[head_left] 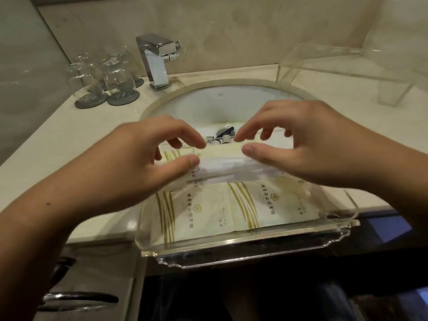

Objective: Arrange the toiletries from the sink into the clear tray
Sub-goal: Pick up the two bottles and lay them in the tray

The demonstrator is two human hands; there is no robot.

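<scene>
The clear tray [243,253] sits on the front edge of the counter [58,144], partly over the sink [203,105], w/ two flat cream packets [203,212] w/ gold stripes already lying side by side in it. A third long packet [222,158] lies across the tray's far side, under both hands. More bits are left down by the drain [223,135]: small white-capped things and something dark, too small to tell what exactly.

These packets look light, thin and a bit crinkly, prob. paper or film sleeves, so they'd bend or slide on the slick plastic rather than stay put. Best held at the two ends, pinched lightly, kept level so nothing buckles.

Left hand [143,163] is palm down over the packet's left end, thumb resting on it, fingers curled above. Right hand [298,147] mirrors it on the right end, thumb flat on the packet, fingers arched and spread. Neither looks clamped; both seem loose, more pressing and squaring than gripping, though I can't tell whether the fingertips touch the far edge.

Off to the side: upturned glasses [104,75] on coasters, the tap [157,59], and a clear stand [347,63] at back right.
</scene>
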